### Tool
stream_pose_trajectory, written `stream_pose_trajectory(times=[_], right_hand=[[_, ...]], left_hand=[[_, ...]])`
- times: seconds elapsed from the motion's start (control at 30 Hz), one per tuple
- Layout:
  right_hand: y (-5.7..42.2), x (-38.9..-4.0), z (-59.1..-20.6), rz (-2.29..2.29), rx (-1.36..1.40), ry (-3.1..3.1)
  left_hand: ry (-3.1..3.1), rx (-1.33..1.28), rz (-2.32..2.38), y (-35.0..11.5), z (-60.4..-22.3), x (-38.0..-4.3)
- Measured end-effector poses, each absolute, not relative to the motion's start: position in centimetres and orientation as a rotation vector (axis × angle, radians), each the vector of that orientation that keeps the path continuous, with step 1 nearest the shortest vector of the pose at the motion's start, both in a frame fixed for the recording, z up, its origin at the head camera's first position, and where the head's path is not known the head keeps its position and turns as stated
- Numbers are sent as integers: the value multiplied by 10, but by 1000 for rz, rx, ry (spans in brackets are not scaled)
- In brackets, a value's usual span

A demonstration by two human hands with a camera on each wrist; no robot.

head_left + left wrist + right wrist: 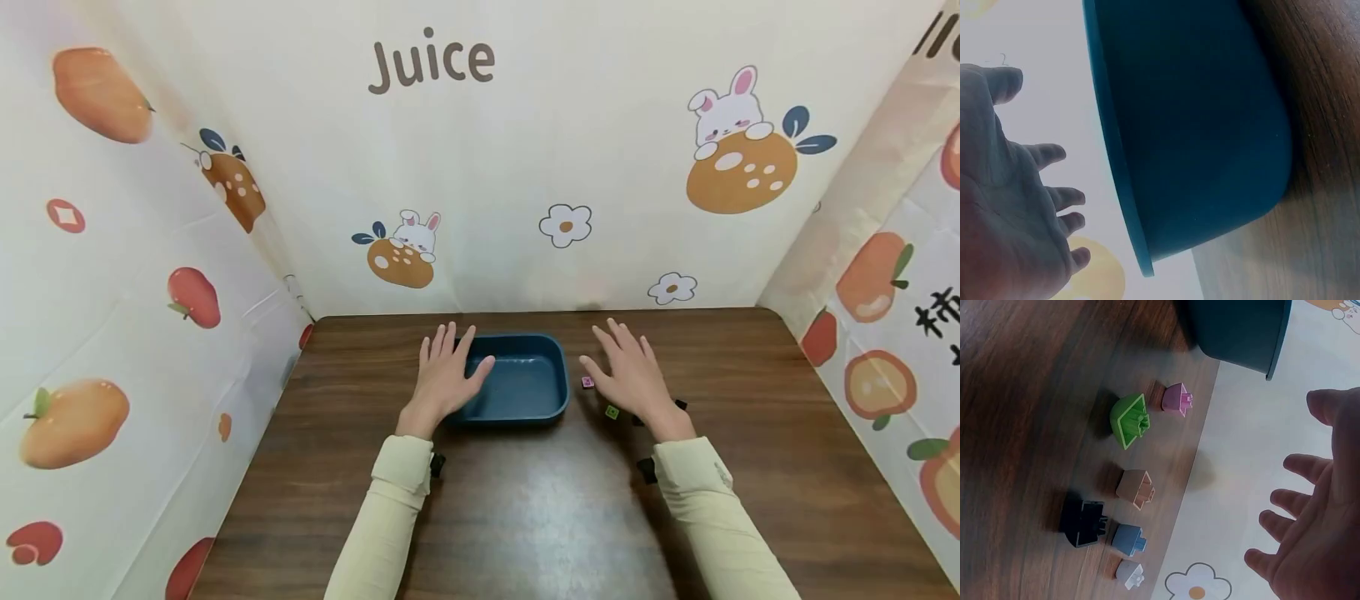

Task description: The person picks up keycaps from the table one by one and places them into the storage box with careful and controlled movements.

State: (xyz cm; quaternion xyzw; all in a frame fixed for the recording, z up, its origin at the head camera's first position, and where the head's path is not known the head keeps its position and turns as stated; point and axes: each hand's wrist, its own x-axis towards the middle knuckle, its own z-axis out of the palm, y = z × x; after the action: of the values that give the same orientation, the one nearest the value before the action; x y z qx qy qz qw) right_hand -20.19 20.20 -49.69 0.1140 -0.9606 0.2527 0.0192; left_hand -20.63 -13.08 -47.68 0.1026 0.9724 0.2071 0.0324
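A dark blue plastic tray [517,390] stands on the table. My left hand [442,379] hovers over its left end, fingers spread, holding nothing. In the left wrist view that hand is apart from the tray wall. To the right of the tray, my right hand [636,379] is held above the table with fingers extended and nothing in it. Below it lie several upturned keycaps: pink [1174,399], green [1124,422], tan [1132,486], black [1079,524], blue [1124,539] and pale grey [1125,572]. In the head view the right hand hides some of them.
The brown wood-grain table [517,517] reaches back to a printed cloth wall [480,167]. Similar cloth panels rise at the left [127,317] and right. Black wrist devices [647,470] sit at both sleeve cuffs.
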Motion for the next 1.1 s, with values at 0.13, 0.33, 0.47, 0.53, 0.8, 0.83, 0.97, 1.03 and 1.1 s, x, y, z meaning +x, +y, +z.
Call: stream_pose_trajectory(times=[0.13,0.33,0.47,0.53,0.8,0.83,0.97,1.03,1.1], right_hand=[[203,-202,-496,808,354,-2965],[208,-199,-496,819,339,-2930],[208,-196,-495,830,343,-2913],[210,-195,-493,827,333,-2906],[219,-191,-493,847,320,-2904],[219,-191,-494,853,317,-2900],[222,-191,-497,863,301,-2879],[223,-191,-498,869,293,-2873],[225,-191,-499,876,285,-2865]], left_hand=[[3008,286,721,-135,-475,-206],[3070,187,804,-142,-470,-205],[3066,191,782,-146,-464,-204],[3059,216,780,-146,-462,-204],[3087,161,892,-145,-472,-203],[3080,132,913,-145,-473,-203],[3036,-34,998,-150,-478,-204],[3004,-118,1029,-153,-479,-205],[2956,-183,1063,-157,-480,-207]])
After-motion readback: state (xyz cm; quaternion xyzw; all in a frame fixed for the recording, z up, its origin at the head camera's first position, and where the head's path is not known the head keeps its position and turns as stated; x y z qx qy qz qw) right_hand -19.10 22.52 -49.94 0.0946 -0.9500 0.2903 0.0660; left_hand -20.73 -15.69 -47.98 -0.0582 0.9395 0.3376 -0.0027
